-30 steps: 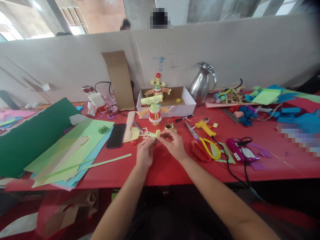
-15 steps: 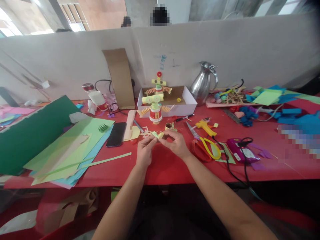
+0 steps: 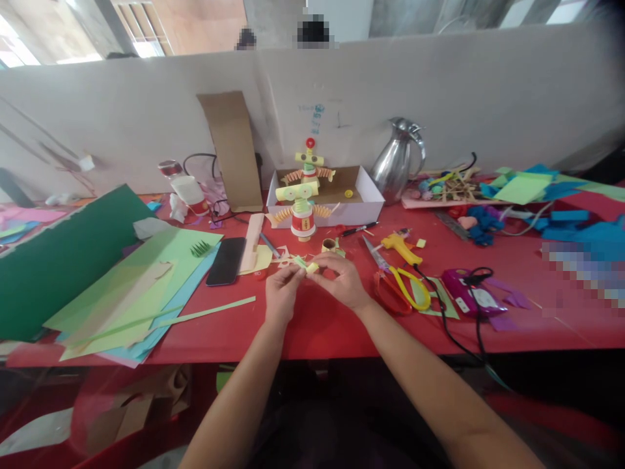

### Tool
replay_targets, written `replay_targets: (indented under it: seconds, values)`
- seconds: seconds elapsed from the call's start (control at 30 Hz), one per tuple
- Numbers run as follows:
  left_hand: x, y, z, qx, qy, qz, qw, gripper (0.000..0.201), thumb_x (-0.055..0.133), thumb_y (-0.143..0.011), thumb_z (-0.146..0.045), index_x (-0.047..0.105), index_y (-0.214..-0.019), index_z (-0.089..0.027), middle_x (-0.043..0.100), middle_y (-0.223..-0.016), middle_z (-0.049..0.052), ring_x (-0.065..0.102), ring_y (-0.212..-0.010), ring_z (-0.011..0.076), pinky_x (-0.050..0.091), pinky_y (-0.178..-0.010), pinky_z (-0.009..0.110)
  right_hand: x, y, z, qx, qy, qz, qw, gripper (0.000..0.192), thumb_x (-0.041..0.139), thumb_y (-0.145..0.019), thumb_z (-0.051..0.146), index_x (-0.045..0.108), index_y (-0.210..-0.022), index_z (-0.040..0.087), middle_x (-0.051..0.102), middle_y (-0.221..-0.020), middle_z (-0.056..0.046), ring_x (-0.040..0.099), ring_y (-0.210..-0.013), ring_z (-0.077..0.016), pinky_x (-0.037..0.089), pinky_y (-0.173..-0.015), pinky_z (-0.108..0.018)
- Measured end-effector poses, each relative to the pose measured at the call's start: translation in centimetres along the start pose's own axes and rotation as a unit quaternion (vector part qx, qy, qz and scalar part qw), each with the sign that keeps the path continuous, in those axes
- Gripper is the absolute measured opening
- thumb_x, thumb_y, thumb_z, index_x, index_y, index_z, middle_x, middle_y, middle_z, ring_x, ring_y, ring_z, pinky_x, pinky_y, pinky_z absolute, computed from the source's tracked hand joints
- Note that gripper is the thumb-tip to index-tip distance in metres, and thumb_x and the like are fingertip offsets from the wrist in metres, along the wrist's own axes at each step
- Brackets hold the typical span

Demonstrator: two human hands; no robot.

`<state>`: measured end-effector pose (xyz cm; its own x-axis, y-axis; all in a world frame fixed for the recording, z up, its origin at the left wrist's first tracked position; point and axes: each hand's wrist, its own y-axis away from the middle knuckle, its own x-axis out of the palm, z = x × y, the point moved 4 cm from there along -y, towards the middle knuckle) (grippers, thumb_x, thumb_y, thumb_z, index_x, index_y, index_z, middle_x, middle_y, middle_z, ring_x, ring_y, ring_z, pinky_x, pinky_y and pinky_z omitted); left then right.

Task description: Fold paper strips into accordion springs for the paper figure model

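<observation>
The long red-covered work table [image 3: 317, 326] carried the whole scene, backed by a pale partition board [image 3: 439, 98]. At its left lay a large dark green card sheet [image 3: 63, 254] over a stack of light green and blue paper sheets [image 3: 137, 293]. A white open cardboard box [image 3: 342, 202] stood at the rear centre, beside a polished steel jug [image 3: 398, 159]. In front of the box stood a paper-and-cup figure with yellow rolled head and red-banded white body [image 3: 301, 212]. A black mobile phone [image 3: 227, 260] lay left of the hands; yellow-handled scissors [image 3: 403, 280] and a yellow glue gun [image 3: 401, 249] lay to the right.

The left hand [image 3: 282, 296] and the right hand [image 3: 342, 281] met just above the table's front centre. Both were closed in a fingertip pinch on one small folded strip of pale yellow-green paper [image 3: 306, 266], held between them, clear of the cloth. The fold detail was too small to tell.

Judgement: the work in hand appeared to be folding or pleating the strip. To do it well, each crease should be pressed flat between thumb and forefinger, the edges kept aligned, and the folds kept even in width, with the finished part gripped firmly so it does not spring open.
</observation>
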<state>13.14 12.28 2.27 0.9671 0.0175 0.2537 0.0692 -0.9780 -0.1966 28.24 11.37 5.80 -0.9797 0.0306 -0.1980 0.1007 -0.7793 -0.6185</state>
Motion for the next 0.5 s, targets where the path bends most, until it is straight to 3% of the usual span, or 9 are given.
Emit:
replay_targets:
  seconds: [0.27,0.5]
  values:
    - [-0.29,0.28,-0.55,0.050,-0.120,-0.023,0.991,0.014,0.071,-0.077,-0.032,0.073,-0.074,-0.019,0.068,-0.074,0.001,0.060,-0.075,0.0163,0.046,-0.076,0.026,0.10,-0.04,0.01,0.027,-0.017,-0.005,0.999,0.011,0.073,-0.081,0.035,0.075,-0.086,0.026,0.071,-0.092,-0.004,0.066,-0.086,-0.0203,0.055,-0.077,-0.035]
    - [0.27,0.23,0.03,-0.003,-0.038,0.002,0.999,0.013,0.077,-0.070,-0.029,0.072,-0.076,-0.018,0.067,-0.074,0.000,0.059,-0.072,0.0142,0.046,-0.074,0.026,-0.15,0.07,-0.23,0.051,-0.049,-0.026,0.997,0.005,0.072,-0.081,0.030,0.076,-0.082,0.027,0.071,-0.090,-0.003,0.066,-0.088,-0.0199,0.055,-0.077,-0.034]
